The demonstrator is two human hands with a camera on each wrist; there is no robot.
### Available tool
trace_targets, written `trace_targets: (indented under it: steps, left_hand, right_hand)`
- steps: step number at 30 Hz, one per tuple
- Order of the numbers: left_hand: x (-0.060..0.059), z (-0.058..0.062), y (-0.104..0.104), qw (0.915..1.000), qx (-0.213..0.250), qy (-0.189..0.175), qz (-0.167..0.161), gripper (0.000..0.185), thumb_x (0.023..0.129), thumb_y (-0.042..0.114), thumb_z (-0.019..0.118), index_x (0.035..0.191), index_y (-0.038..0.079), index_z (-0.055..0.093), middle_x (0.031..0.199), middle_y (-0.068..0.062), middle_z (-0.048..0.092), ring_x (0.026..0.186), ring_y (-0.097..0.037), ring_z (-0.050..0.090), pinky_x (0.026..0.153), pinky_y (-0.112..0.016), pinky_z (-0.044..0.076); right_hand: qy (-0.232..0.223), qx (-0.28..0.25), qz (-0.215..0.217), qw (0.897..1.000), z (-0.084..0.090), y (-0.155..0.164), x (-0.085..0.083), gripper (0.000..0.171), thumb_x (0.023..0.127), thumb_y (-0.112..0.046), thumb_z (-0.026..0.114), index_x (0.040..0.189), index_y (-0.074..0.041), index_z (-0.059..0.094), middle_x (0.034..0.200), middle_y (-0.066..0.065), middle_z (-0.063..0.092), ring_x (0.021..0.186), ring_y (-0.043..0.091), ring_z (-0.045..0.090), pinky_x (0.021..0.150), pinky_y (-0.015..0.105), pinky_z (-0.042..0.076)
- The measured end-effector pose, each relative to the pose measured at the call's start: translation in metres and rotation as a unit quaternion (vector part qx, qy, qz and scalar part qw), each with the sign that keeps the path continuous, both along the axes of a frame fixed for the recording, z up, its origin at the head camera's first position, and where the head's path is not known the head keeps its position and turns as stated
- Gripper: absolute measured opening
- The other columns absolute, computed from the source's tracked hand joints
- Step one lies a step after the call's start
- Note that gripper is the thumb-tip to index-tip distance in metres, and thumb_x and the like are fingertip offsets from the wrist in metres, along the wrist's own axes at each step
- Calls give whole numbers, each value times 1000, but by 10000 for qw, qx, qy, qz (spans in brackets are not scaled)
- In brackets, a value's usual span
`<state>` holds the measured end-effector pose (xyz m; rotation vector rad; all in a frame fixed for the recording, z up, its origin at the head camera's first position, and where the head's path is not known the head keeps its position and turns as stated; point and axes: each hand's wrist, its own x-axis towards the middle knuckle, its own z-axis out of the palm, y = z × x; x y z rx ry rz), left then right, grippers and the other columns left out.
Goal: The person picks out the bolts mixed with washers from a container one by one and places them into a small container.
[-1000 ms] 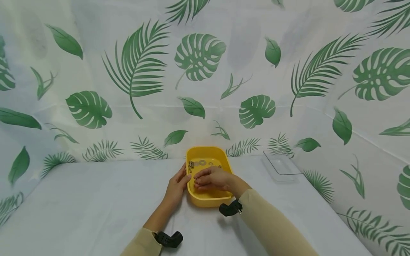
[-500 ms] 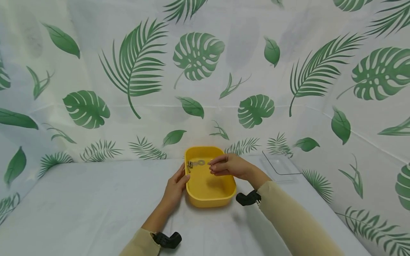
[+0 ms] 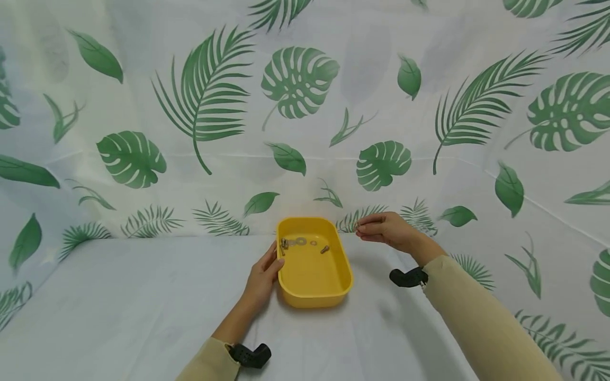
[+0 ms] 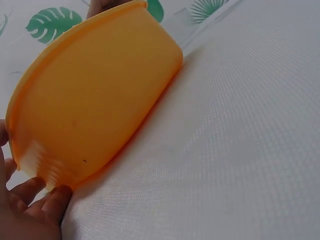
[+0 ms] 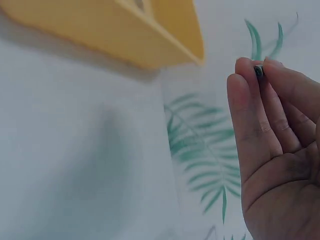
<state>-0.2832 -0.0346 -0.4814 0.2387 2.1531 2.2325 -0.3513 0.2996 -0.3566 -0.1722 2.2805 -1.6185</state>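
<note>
My left hand [image 3: 259,278] holds the left side of a yellow plastic bin [image 3: 314,301], thumb at the rim. In the left wrist view its fingertips [image 4: 60,195] press the outer wall. My right hand [image 3: 391,230] is raised in the air to the right of the bin's far end. Between thumb and fingertips it pinches a small metal bolt [image 5: 258,71], of which only a dark round end shows. Inside the bin, another bolt [image 3: 325,249] lies near the right wall. A large flat washer [image 3: 301,241], a smaller washer [image 3: 313,243] and some small metal hardware [image 3: 284,243] lie toward the far left.
A white cloth [image 3: 167,296] covers the table. Behind it hangs a leaf-patterned sheet [image 3: 314,174]. The clear plastic box at the back right is hidden behind the right hand and forearm in the head view.
My right hand has lifted out of the bin and moved right and away with the pinched bolt, uncovering the bolt at the right wall. The left hand has stayed on the bin.
</note>
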Motion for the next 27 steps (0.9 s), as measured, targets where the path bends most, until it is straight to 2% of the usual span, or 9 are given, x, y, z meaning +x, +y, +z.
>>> trace_targets:
  steps: [5,9,14,18,23,27]
  left_hand:
    - [0,0,-1,10000,7,-41,64,60,106,19,50,161,16,28,161,-17,38,144,-34,46,110,-43,51]
    - [-1,-1,0,10000,-1,-6,-34,60,106,21,50,161,16,28,161,-18,38,144,-34,46,111,-44,50]
    - [-1,-1,0,10000,42,-20,19,59,105,20,51,161,17,29,161,-17,39,144,-33,46,111,-44,50]
    - [-1,-2,0,10000,53,-16,-6,60,105,20,51,161,16,29,162,-17,38,146,-33,44,112,-45,49]
    - [-1,-2,-1,9999,-121,10,40,60,105,24,52,161,17,29,162,-15,38,147,-31,42,114,-45,47]
    - [-2,-2,-2,9997,-234,18,87,59,105,23,51,161,18,30,161,-14,40,147,-30,43,114,-45,46]
  right_hand:
    - [1,252,-68,9997,7,29,-5,41,100,-13,62,134,7,50,112,4,69,98,11,72,98,30,58]
    - [35,502,-122,9987,10,54,-6,45,100,-16,63,136,7,48,113,3,69,99,9,72,99,31,58]
    - [83,738,-123,9972,9,83,-12,54,100,-23,64,141,8,45,113,-5,67,102,5,70,98,27,58]
    - [84,1017,-111,9947,8,105,-14,57,102,-24,61,144,10,41,110,-11,65,100,0,67,96,23,58]
    - [14,1031,-100,9946,1,123,-14,57,103,-20,58,144,14,37,106,-11,66,98,-1,67,95,23,58]
    - [-151,1072,-273,9937,-6,133,-15,60,103,-20,59,146,14,36,104,-12,67,96,0,69,93,25,60]
